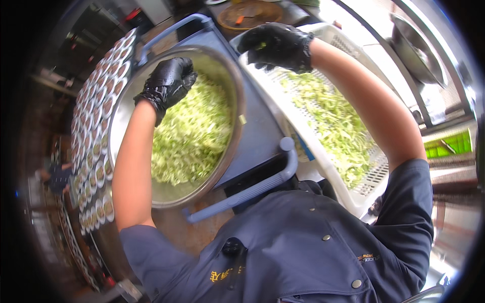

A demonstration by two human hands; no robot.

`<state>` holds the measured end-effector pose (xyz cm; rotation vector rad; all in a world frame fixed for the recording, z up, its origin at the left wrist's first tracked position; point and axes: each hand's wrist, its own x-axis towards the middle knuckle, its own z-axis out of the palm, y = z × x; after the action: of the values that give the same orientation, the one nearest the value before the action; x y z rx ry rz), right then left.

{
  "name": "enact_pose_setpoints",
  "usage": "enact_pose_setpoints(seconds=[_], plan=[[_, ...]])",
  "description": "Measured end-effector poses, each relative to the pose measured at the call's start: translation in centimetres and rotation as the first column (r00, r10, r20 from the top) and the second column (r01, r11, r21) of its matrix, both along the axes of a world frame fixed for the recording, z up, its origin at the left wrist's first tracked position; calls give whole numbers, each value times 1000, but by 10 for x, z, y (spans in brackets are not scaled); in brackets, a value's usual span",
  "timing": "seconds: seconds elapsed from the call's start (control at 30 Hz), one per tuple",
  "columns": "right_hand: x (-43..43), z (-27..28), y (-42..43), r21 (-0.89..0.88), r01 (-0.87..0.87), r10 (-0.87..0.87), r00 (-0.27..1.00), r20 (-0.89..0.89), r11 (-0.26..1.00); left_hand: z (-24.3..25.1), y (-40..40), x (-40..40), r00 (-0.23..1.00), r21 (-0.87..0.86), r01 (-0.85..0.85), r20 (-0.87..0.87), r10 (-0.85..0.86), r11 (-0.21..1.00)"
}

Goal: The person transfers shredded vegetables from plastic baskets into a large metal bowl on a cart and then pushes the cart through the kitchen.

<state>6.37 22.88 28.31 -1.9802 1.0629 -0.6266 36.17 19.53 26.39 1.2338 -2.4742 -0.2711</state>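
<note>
My left hand, in a black glove, is over the far left part of a large round metal bowl. Its fingers are curled, and what lies inside them is hidden. Shredded pale-green vegetable, seemingly cabbage or lettuce, fills much of the bowl. My right hand, also black-gloved, hovers over the far end of a white perforated plastic crate. A green scrap clings to that glove; blur hides whether the curved fingers hold anything. More of the shreds lie spread along the crate's bottom.
The bowl rests on a blue-grey cart with a raised handle near me. Many small filled white bowls stand in rows at left. Beyond the cart is a round wooden board. A metal basin sits right; another person is far left.
</note>
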Motion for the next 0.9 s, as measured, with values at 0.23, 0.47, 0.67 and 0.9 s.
enact_pose_setpoints(seconds=[0.23, 0.47, 0.67, 0.9], plan=[[-283, -147, 28, 475, 513, -394, 857, -333, 715, -29, -55, -260, 889, 421, 354, 125, -440, 835], [-281, -160, 50, 46, 578, -370, 579, -727, 814, -143, -97, -386, 782, 262, 215, 531, -327, 941], [-246, -127, 133, 444, 395, 16, 733, -681, 804, -119, 9, -384, 425, 662, 372, 502, -754, 650], [-263, -258, 148, 495, 567, -495, 821, -284, 658, -124, 62, -412, 826, 883, 56, 221, -518, 466]])
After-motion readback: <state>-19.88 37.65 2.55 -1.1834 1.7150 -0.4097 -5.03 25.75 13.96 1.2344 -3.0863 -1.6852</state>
